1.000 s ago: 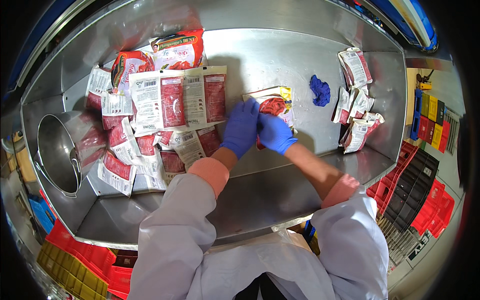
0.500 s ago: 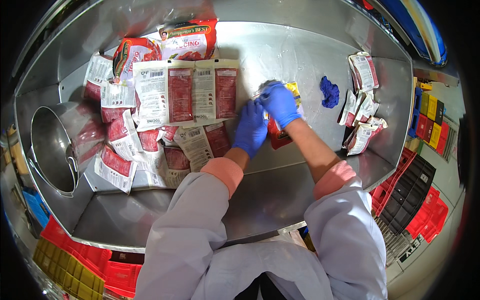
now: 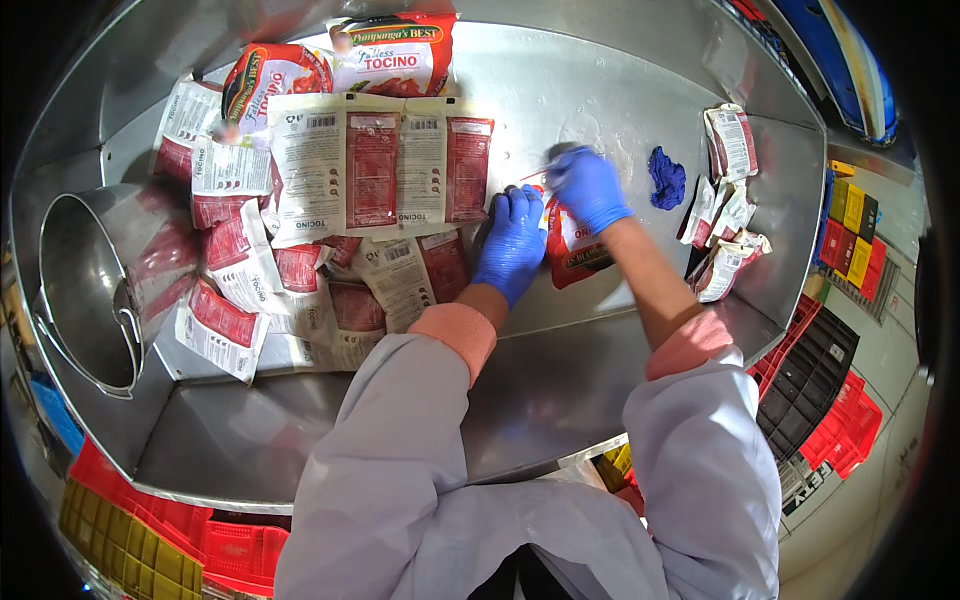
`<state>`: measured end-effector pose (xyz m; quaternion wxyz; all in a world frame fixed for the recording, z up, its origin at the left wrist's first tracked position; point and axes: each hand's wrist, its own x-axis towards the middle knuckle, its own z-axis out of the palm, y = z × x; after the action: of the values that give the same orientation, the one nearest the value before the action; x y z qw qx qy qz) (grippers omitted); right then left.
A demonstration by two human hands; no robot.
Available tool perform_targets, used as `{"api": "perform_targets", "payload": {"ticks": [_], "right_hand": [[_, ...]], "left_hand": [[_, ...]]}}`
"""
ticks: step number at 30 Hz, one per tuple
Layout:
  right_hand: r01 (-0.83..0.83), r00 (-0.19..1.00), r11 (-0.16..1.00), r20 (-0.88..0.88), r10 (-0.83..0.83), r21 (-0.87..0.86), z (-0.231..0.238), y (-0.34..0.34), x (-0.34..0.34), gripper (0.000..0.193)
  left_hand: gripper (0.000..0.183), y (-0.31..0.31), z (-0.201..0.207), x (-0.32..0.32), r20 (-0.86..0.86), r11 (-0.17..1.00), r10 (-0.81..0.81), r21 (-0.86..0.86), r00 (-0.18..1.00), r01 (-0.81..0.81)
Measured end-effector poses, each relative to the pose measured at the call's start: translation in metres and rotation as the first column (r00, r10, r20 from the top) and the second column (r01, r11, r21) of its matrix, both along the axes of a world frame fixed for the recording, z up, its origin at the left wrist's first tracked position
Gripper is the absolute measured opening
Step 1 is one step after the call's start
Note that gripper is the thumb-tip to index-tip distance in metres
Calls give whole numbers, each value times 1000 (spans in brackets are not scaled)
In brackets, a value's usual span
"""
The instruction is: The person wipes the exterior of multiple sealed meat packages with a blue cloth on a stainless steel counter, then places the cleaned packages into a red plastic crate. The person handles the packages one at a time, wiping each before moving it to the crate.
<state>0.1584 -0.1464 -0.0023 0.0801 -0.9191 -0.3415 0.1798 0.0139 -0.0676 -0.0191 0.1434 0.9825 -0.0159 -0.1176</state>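
Note:
A red and white food pouch [image 3: 575,255] lies flat on the steel work surface between my blue-gloved hands. My left hand [image 3: 508,245] is closed on the pouch's left edge, its fingers bent at the upper corner. Over the upper part of the pouch is my right hand [image 3: 590,190], fingers curled and blurred by motion; something small and dark shows at its fingertips, too smeared to name. To the right lies a crumpled dark blue cloth or glove [image 3: 667,178].
On the left, similar pouches [image 3: 372,165] are piled beside a tipped steel bucket [image 3: 92,290]. Several more pouches [image 3: 730,205] lean at the right wall of the steel trough [image 3: 300,430]. Outside it stand red, black and yellow crates [image 3: 815,365].
My right hand has moved away from the left, rightward and slightly up, uncovering more of the pouch's red front. My left hand stays at its edge. The view has shifted slightly.

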Motion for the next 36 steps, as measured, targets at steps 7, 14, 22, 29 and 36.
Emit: {"api": "perform_targets", "payload": {"ticks": [7,14,22,29,36], "right_hand": [[137,990,986,50,-133,-92,-4,-17,17,15],[114,993,948,4,-119,-296,-8,-38,43,15],[150,989,976,9,-150,-158,-7,-32,34,12],[115,993,987,38,-111,-113,-2,-22,23,13],[172,984,982,26,-174,80,-15,-36,9,13]], "left_hand": [[55,0,-4,4,68,1000,29,2,997,-29],[57,-3,-3,0,123,999,45,9,991,-46],[56,-3,-8,-1,139,998,24,61,990,-33],[55,-1,-11,-3,172,999,28,39,985,-36],[52,-4,-12,-8,173,999,6,30,985,-11]]}}
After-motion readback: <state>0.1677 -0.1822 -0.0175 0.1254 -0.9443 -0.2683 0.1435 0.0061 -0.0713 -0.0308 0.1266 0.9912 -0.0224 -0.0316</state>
